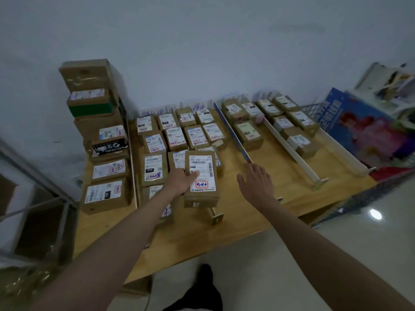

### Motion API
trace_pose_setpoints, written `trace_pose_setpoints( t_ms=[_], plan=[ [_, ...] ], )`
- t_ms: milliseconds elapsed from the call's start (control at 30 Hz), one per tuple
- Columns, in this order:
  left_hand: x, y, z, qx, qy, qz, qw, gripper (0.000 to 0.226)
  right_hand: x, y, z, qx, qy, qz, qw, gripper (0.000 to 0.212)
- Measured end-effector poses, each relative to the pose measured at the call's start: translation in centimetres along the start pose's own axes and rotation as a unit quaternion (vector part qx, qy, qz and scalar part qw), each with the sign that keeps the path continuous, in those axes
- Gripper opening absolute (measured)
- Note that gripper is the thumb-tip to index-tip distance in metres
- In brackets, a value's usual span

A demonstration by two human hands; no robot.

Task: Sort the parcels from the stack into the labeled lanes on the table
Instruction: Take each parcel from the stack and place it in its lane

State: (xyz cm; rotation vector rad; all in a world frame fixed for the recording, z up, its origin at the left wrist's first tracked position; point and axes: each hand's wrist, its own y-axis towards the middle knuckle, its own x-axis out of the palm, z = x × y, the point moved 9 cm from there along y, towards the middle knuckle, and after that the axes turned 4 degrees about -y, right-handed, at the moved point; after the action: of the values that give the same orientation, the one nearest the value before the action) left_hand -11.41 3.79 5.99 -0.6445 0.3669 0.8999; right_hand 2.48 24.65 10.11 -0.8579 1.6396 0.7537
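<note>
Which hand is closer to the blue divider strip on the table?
The right hand. Its fingers reach up just below the near end of the blue divider strip. The left hand is farther off to the left, holding a parcel.

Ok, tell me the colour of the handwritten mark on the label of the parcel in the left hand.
Red, on the white label of the parcel gripped by the left hand; head view.

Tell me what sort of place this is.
Probably a small parcel sorting station: a stack of labelled cartons, a wooden table split into lanes by dividers, handwritten lane signs against the wall.
</note>
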Motion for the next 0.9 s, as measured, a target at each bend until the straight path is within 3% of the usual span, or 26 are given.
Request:
trace_pose_setpoints(
  t_ms=[567, 900],
  plan=[
    [8.4, 15.4, 7.7, -0.040, -0.018, -0.003, 0.999, 0.057, 1.5, 15.9, 10.3, 0.025, -0.002, -0.034, 0.999, 0.052],
    [12.8, 19.6, 8.7, -0.134, -0.007, 0.051, 0.990, 0.051, 3.3, 24.9, 15.1, -0.092, 0.023, -0.039, 0.995, 0.049]
  ],
)
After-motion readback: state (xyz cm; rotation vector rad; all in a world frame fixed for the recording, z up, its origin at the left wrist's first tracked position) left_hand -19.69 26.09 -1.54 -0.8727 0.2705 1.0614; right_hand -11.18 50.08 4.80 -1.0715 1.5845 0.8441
